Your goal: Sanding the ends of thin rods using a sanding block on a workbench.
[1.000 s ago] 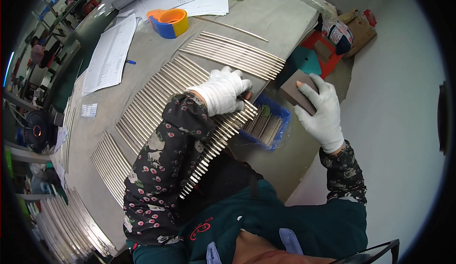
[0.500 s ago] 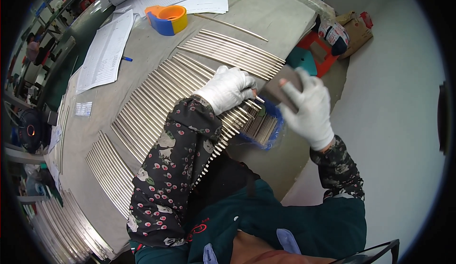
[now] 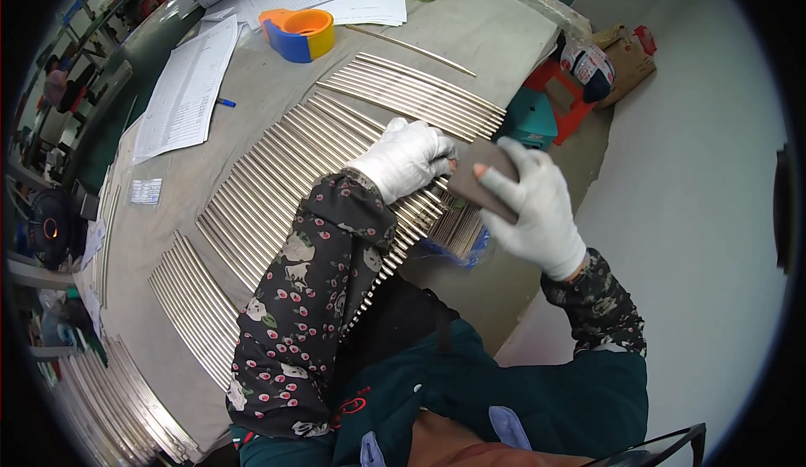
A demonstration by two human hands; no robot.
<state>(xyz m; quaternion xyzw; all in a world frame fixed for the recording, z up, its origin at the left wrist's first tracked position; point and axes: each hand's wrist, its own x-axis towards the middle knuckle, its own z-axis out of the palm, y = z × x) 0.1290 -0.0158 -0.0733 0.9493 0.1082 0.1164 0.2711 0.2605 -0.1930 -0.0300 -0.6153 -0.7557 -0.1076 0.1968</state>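
Note:
A wide row of shiny metal rods [image 3: 281, 169] lies side by side across the worktable. In a white glove, my left hand [image 3: 403, 159] rests on the row, closed, its curled fingers pinching a rod near its right end. My right hand [image 3: 537, 207], also gloved with a bare fingertip showing, grips a brown-grey sanding sponge [image 3: 484, 177]. That sponge is right beside my left fingertips and covers the rod ends there. Below it, a blue-lined bin [image 3: 477, 253] at the table edge holds many thin rods [image 3: 453, 230] standing on end, partly hidden by the sponge.
More rods lie in a far group [image 3: 420, 89] and a near-left group [image 3: 193, 307]. Beyond them are an orange-and-blue tape dispenser [image 3: 300, 37], paper sheets [image 3: 189, 89] and a blue pen [image 3: 225, 102]. Right of the table stand a red stool [image 3: 575, 102] and a white wall [image 3: 688, 173].
My right hand has brought the sanding sponge left and slightly down, over the rod ends by my left fingers. My left hand has stayed almost in place.

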